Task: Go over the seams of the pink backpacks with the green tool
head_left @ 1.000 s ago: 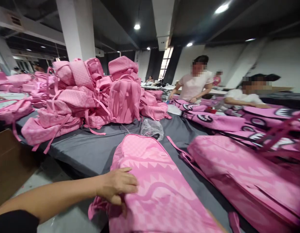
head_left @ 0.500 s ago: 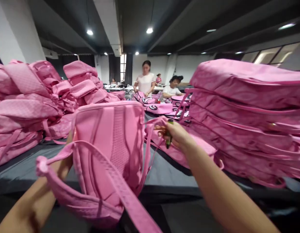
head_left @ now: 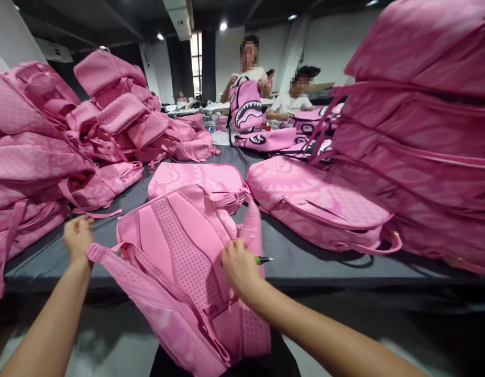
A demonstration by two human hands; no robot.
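A pink backpack (head_left: 148,225) leans back over the near table edge, its padded back panel and shoulder straps facing me. My right hand (head_left: 240,264) is closed at the panel's right side, beside the right strap (head_left: 251,225). From that fist sticks a slim green-and-black pen-like tool (head_left: 264,259) with a thin pale tip. My left hand (head_left: 79,236) is raised left of the bag with curled fingers, near the end of the left shoulder strap (head_left: 148,309). Whatever its fingers pinch is hidden. Another pink backpack (head_left: 195,175) lies flat just behind.
Pink bags are heaped at left (head_left: 34,157), and a tall stack of backpacks (head_left: 419,131) rises at right. One backpack (head_left: 317,193) lies before that stack on the grey table (head_left: 289,256). Across it, a person (head_left: 252,68) holds up a shark-mouth backpack (head_left: 246,107); another person (head_left: 293,99) sits alongside.
The backpack has come down and tipped back, its strap swinging left. My right hand moved down to its side; my left came out from behind it. The person opposite lifted a shark-mouth backpack.
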